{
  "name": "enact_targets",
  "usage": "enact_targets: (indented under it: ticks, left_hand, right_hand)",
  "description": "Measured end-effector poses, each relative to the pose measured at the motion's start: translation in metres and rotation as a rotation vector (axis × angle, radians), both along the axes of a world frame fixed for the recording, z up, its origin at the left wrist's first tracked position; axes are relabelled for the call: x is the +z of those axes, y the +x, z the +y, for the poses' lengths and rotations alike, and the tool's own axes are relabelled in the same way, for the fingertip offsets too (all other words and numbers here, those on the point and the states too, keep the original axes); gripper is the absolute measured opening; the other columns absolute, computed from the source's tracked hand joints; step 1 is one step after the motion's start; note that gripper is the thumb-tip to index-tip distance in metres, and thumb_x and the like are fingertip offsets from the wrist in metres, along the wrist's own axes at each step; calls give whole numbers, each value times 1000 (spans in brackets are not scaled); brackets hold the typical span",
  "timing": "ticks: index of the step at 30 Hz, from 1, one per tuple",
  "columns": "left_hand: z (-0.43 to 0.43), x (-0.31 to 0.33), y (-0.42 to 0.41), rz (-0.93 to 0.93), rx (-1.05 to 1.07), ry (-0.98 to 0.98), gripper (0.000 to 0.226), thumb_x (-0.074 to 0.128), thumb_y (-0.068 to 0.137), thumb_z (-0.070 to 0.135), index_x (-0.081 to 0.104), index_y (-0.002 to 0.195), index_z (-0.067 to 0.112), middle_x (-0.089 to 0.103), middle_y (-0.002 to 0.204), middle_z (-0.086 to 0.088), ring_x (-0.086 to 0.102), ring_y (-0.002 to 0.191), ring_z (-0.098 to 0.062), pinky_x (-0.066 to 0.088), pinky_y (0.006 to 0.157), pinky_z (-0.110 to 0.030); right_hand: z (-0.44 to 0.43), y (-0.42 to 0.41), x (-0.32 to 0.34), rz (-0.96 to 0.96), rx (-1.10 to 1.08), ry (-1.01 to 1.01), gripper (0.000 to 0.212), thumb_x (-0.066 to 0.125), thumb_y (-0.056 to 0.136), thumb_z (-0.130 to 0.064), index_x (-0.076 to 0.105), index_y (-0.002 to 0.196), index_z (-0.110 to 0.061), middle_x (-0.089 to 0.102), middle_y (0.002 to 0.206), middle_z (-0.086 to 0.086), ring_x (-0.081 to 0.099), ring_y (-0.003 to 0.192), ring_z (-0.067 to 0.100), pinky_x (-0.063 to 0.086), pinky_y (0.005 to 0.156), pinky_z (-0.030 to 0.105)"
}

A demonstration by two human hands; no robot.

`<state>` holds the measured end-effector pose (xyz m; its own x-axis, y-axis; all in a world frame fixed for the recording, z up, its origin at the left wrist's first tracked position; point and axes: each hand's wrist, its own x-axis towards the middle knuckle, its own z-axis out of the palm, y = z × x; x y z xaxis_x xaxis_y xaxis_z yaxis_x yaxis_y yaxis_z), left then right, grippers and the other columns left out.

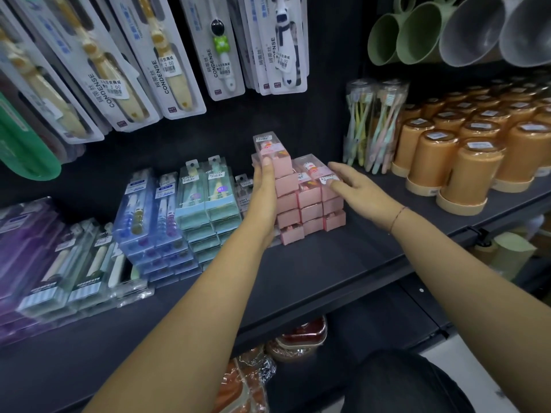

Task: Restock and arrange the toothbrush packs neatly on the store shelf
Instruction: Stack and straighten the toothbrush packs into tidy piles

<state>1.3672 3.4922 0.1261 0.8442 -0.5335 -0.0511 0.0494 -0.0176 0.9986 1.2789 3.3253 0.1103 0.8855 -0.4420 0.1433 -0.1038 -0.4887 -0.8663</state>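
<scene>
Shop aisle: dark shelf [328, 263] stacked with boxed toothbrush packs [310, 201]; price-stickered blister packs [167, 70] hanging above shelf; labelled orange cups [465, 168] crowding shelf's right end.

Got the stack of boxed packs [310, 204] in the middle of the shelf [328, 263], left hand [264, 192] against its left side, right hand [357, 186] on its right top. Left of that, flat packs [205, 204] (piled several deep). Hanging packs [161, 64] above and behind. To the right, standing tubes [384, 123], then cups [465, 171], with mugs [417, 34] overhead.
</scene>
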Motion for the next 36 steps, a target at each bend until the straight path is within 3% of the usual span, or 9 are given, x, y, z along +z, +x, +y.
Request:
enact_targets:
  ticks: [3,8,12,16,20,23,26,30,36]
  left_hand:
    - [2,9,-5,17,28,7,76,27,87,80,40,147,34,55,140,2,58,119,-14,57,68,-22]
    - [1,16,-9,-34,80,23,84,17,82,86,42,145,37,42,146,14,37,133,-6,29,112,-32]
    - [4,21,-10,-48,47,17,66,10,100,62,47,142,26,46,121,12,36,114,-1,26,96,-23]
    - [5,22,-10,-50,33,2,65,11,99,63,40,146,29,51,128,13,42,109,0,34,91,-21]
    - [7,20,-11,-35,22,0,58,21,101,60,45,143,28,55,123,9,55,98,1,47,64,-10]
    - [9,13,-8,-158,24,59,60,37,98,59,35,150,28,40,150,7,41,135,-10,36,104,-26]
    - [21,3,-10,-494,-14,217,81,70,87,42,23,152,26,37,150,10,40,133,-2,32,105,-24]
    - [24,-24,-13,-834,45,666,128,85,70,41,-6,156,15,21,162,-4,24,146,-21,25,118,-37]
    - [10,-48,-33,-861,206,710,122,81,76,32,-9,154,5,35,152,-17,36,139,-29,23,118,-38]
  right_hand:
    - [6,10,23,-64,-58,-74,55,48,100,-39,35,150,-20,38,153,0,36,139,14,27,115,28]
    - [48,45,61,-114,146,-54,62,58,93,-46,38,148,-26,41,151,-2,42,135,12,35,112,31]
    - [55,66,58,-26,125,-153,68,65,86,-46,42,146,-27,46,148,-5,46,132,14,37,110,33]
    - [47,53,56,-161,26,-39,54,63,89,-24,49,141,-22,55,126,-9,53,117,9,38,93,17]
    - [25,31,47,-158,-95,-60,58,62,91,-28,42,146,-22,54,131,-4,51,112,9,41,94,23]
    - [22,24,32,29,101,-176,65,59,92,-47,37,149,-26,43,150,-2,42,135,13,33,113,33]
    - [20,16,27,-56,176,-75,72,54,91,-53,28,152,-28,29,158,-7,26,144,7,22,119,31]
    - [-5,-8,4,-61,172,202,103,66,74,-53,7,156,-29,19,161,-1,22,145,8,22,118,32]
    - [-9,-11,-42,76,229,73,111,89,67,-28,20,153,-29,45,146,-11,44,132,3,35,115,35]
